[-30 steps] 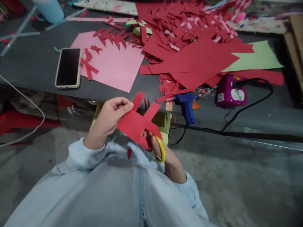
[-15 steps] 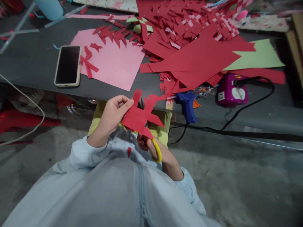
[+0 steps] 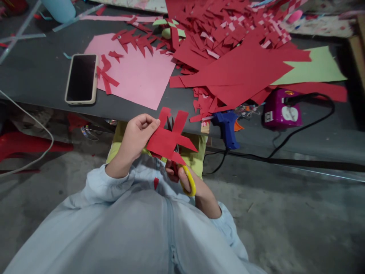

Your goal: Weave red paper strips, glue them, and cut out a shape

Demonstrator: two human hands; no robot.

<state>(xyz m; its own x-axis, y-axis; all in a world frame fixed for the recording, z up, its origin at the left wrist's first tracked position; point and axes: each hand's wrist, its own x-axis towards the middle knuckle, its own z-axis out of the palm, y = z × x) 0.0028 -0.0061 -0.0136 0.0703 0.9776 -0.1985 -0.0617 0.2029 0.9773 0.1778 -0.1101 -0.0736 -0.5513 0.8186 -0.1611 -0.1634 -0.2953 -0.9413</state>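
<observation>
A red paper cutout (image 3: 164,140) with several pointed strips hangs over my lap, just in front of the table edge. My left hand (image 3: 138,135) pinches its upper left side between thumb and fingers. Below and right of the paper, my right hand (image 3: 182,177) grips a pair of scissors with a yellow handle (image 3: 190,182). The blades pass behind the paper, and their tips show between two upper strips, slightly apart. Part of the right hand's fingers is hidden under the paper. A small red scrap (image 3: 156,183) lies on my jacket.
On the dark table (image 3: 125,110) are a phone (image 3: 81,79), a pink sheet (image 3: 137,80) with red pieces, and a heap of red paper (image 3: 236,72). A blue glue gun (image 3: 228,129) sits by the edge, near a purple box (image 3: 282,110) with a black cord.
The cutout has tilted slightly between my hands, and the scissor tips show more clearly between its upper strips. Both hands keep their holds.
</observation>
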